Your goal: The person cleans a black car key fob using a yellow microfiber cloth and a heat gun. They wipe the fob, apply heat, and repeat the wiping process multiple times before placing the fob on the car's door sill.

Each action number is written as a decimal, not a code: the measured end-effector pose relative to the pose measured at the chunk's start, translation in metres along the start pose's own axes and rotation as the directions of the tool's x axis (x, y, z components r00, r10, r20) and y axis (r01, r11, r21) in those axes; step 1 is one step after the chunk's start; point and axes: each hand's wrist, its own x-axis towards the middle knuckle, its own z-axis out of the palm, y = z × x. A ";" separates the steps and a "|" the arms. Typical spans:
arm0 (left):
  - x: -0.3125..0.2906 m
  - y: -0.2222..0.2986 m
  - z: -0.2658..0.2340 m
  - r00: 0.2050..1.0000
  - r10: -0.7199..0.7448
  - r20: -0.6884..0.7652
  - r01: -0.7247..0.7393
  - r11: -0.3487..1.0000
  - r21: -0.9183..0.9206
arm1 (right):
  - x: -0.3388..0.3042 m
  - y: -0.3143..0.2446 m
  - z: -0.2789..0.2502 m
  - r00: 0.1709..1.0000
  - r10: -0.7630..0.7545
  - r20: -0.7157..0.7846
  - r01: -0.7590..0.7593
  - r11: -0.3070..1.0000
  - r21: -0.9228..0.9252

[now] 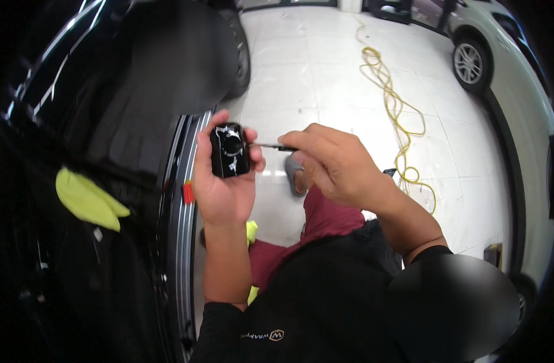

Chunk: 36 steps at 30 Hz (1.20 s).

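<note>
My left hand (224,196) is closed around a small glossy black piece (221,158), rounded at the corners with a round dark centre and bright reflections. It lies against the palm, with fingers along its sides. My right hand (337,160) pinches a slim tool with a thin metal shaft (267,145) and a dark grip, pointing left. The tool's tip meets the right edge of the black piece near my left fingertips; whether it touches I cannot tell. Most of the grip is hidden in my fingers.
A dark car with a metallic door sill (179,242) stands close on the left. A yellow-green cloth (86,196) lies inside it, and a red object (188,192) is by the sill. A yellow hose (391,91) snakes over the white tiled floor. A pale car (513,121) stands right.
</note>
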 end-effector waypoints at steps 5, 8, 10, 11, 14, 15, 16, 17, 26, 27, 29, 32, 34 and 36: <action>0.004 -0.034 0.033 0.909 -0.406 0.090 0.416 0.888 -0.194 | -0.014 0.018 -0.063 0.974 -0.213 -0.073 0.149 0.854 -0.499; 0.010 -0.061 0.032 0.860 -0.504 0.076 0.509 0.845 -0.164 | -0.024 0.038 -0.081 0.977 -0.209 0.030 0.184 0.773 -0.607; 0.012 -0.080 0.030 0.836 -0.544 0.074 0.548 0.817 -0.178 | -0.029 0.049 -0.087 0.975 -0.207 0.083 0.211 0.736 -0.643; 0.013 -0.089 0.027 0.823 -0.563 0.077 0.567 0.802 -0.189 | -0.029 0.053 -0.089 0.968 -0.219 0.118 0.242 0.715 -0.656; 0.011 -0.108 0.022 0.794 -0.603 0.075 0.604 0.768 -0.213 | -0.029 0.056 -0.100 0.959 -0.205 0.195 0.283 0.673 -0.683; 0.012 -0.109 0.022 0.788 -0.611 0.079 0.613 0.763 -0.207 | -0.028 0.058 -0.100 0.955 -0.208 0.213 0.297 0.659 -0.690; 0.013 -0.110 0.021 0.781 -0.619 0.083 0.622 0.757 -0.200 | -0.026 0.059 -0.099 0.952 -0.219 0.215 0.307 0.660 -0.686; 0.012 -0.112 0.020 0.773 -0.628 0.087 0.631 0.751 -0.194 | -0.025 0.059 -0.098 0.947 -0.221 0.233 0.321 0.666 -0.673; 0.014 -0.104 0.001 0.750 -0.654 0.105 0.659 0.721 -0.216 | -0.005 0.077 -0.076 0.857 -0.482 0.181 0.487 0.643 -0.592; 0.013 -0.102 -0.001 0.748 -0.655 0.110 0.661 0.716 -0.225 | -0.004 0.078 -0.071 0.851 -0.507 0.138 0.488 0.665 -0.565; 0.011 -0.099 -0.006 0.748 -0.652 0.127 0.661 0.710 -0.243 | 0.001 0.079 -0.069 0.827 -0.531 0.184 0.533 0.637 -0.557; 0.006 -0.093 -0.014 0.757 -0.637 0.144 0.649 0.711 -0.270 | 0.009 0.073 -0.064 0.802 -0.540 0.257 0.581 0.603 -0.547; 0.004 -0.089 -0.017 0.766 -0.627 0.141 0.638 0.717 -0.280 | 0.012 0.066 -0.061 0.815 -0.510 0.274 0.574 0.645 -0.505; 0.003 -0.086 -0.019 0.764 -0.630 0.141 0.641 0.714 -0.284 | 0.014 0.063 -0.057 0.815 -0.504 0.286 0.576 0.651 -0.493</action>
